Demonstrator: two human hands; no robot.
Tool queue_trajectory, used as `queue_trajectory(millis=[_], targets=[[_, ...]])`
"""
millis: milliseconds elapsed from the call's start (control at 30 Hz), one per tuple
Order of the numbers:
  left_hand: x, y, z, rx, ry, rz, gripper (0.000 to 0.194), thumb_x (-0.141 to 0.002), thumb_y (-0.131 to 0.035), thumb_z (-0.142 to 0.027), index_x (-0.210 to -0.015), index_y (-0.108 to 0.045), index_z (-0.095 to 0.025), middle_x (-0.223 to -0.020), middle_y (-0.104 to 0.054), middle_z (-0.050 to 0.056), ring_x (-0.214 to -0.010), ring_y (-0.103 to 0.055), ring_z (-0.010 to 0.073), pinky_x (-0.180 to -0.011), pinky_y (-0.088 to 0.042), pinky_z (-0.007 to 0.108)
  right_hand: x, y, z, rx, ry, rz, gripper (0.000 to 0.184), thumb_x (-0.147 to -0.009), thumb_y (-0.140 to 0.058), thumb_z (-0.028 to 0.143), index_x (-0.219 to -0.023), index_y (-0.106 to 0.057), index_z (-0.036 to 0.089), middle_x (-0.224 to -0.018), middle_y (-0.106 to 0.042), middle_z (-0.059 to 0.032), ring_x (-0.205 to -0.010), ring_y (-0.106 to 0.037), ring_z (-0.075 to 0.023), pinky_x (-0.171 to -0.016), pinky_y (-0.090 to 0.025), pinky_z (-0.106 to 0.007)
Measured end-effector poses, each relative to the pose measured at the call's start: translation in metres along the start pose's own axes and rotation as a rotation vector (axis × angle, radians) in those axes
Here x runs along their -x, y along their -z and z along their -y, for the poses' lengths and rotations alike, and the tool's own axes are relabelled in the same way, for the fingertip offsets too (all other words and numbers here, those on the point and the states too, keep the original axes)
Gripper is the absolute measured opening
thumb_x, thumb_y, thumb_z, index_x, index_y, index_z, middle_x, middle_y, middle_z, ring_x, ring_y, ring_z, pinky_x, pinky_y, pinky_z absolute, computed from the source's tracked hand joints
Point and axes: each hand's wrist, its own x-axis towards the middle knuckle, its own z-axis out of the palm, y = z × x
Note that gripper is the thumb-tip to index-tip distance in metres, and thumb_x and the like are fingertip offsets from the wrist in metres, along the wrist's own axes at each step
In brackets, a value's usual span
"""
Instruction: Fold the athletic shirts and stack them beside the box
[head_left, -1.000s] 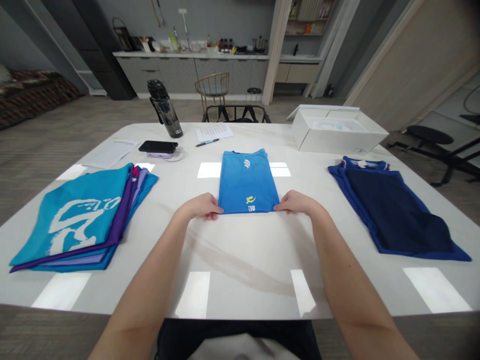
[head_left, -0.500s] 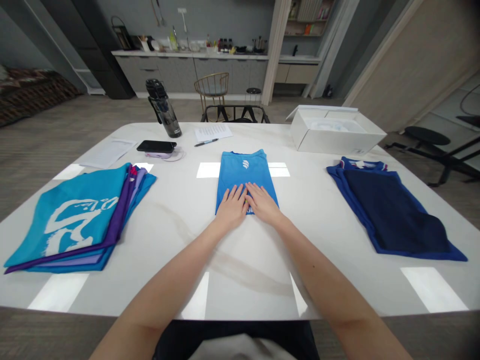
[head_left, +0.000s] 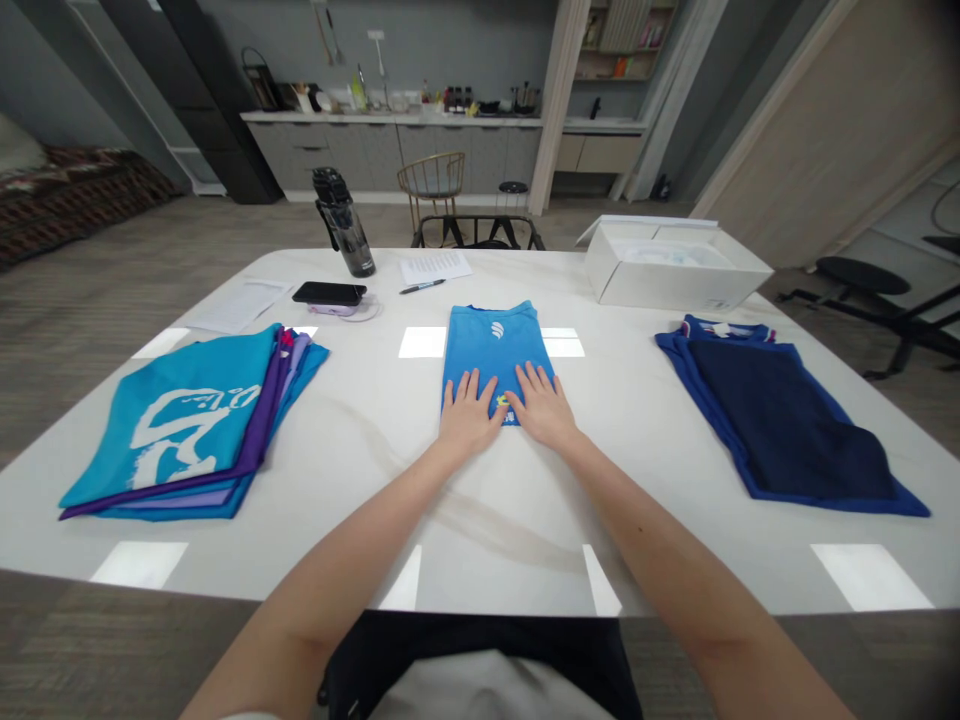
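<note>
A folded blue T-shirt [head_left: 495,350] lies flat in the middle of the white table, with a small white logo near its collar and a yellow and white print at its near edge. My left hand [head_left: 469,415] rests flat on its lower left part, fingers stretched out. On the lower right part lies my right hand [head_left: 545,408], also flat with the fingers spread. A narrow gap separates the two thumbs, and the print shows between them. Both palms cover parts of the shirt's near edge.
A stack of folded teal and purple shirts [head_left: 202,420] lies at left, folded navy clothes [head_left: 787,420] at right. Farther back are a black phone [head_left: 330,293], a water bottle [head_left: 345,225], a pen [head_left: 422,286], paper sheets [head_left: 439,266] and an open white box [head_left: 667,270].
My hands have slid apart, the left toward the left edge of the shirt and the right toward the right edge, uncovering the yellow print. The camera view has shifted slightly.
</note>
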Motion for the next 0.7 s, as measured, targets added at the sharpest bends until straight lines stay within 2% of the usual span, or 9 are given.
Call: queue_trajectory(millis=[233,333,433,533,600,700], targets=[[0.047,0.004,-0.004,0.011,-0.060,0.017,0.070,-0.101,-0.033,-0.063,-0.161,-0.036,-0.027,-0.169,-0.027,0.011,-0.158,-0.019,0.0311,-0.127,-0.016,0.058,0.041,0.002,0.004,0.017,0.009,0.013,0.070,-0.107,-0.025,0.055,-0.164,-0.026,0.016,-0.170,-0.022,-0.0096,-0.157,-0.021,-0.0303,-0.126,-0.017,-0.052],[0.050,0.008,-0.003,0.012,-0.060,0.050,0.068,-0.103,-0.031,-0.058,-0.162,-0.034,-0.023,-0.169,-0.026,0.013,-0.157,-0.022,0.0321,-0.126,-0.020,0.058,0.049,0.006,0.005,0.030,0.009,0.018,0.071,-0.106,-0.025,0.056,-0.164,-0.028,0.015,-0.169,-0.023,-0.0128,-0.156,-0.022,-0.0334,-0.125,-0.019,-0.056],[0.023,0.012,-0.001,-0.021,-0.079,0.028,0.059,-0.106,-0.029,-0.038,-0.160,-0.037,-0.016,-0.166,-0.034,0.015,-0.153,-0.032,0.0311,-0.125,-0.025,0.055,0.030,0.012,0.010,0.037,0.087,-0.055,0.068,-0.107,-0.024,0.049,-0.161,-0.034,0.009,-0.169,-0.023,-0.0162,-0.157,-0.017,-0.0332,-0.126,-0.014,-0.054],[-0.024,0.012,0.003,-0.043,-0.105,-0.045,0.055,-0.103,-0.029,-0.022,-0.154,-0.044,-0.010,-0.161,-0.043,0.017,-0.150,-0.038,0.0281,-0.125,-0.025,0.048,-0.010,0.013,0.013,-0.014,0.182,-0.066,0.063,-0.108,-0.022,0.040,-0.160,-0.036,0.008,-0.169,-0.025,-0.0133,-0.158,-0.017,-0.0273,-0.128,-0.013,-0.046],[-0.054,0.008,0.009,-0.022,-0.170,-0.028,0.055,-0.103,-0.029,-0.021,-0.156,-0.042,-0.012,-0.162,-0.041,0.014,-0.151,-0.036,0.0249,-0.126,-0.025,0.045,-0.039,0.009,0.009,-0.054,0.144,-0.002,0.062,-0.108,-0.021,0.040,-0.161,-0.034,0.009,-0.168,-0.028,-0.0116,-0.157,-0.021,-0.0261,-0.127,-0.016,-0.046],[-0.081,-0.001,0.018,0.026,-0.150,0.025,0.056,-0.105,-0.030,-0.035,-0.157,-0.042,-0.018,-0.165,-0.037,0.009,-0.154,-0.030,0.0253,-0.127,-0.022,0.047,-0.066,0.001,-0.006,-0.070,0.016,0.042,0.066,-0.108,-0.020,0.050,-0.163,-0.030,0.014,-0.169,-0.025,-0.0100,-0.157,-0.020,-0.0277,-0.127,-0.014,-0.052]])
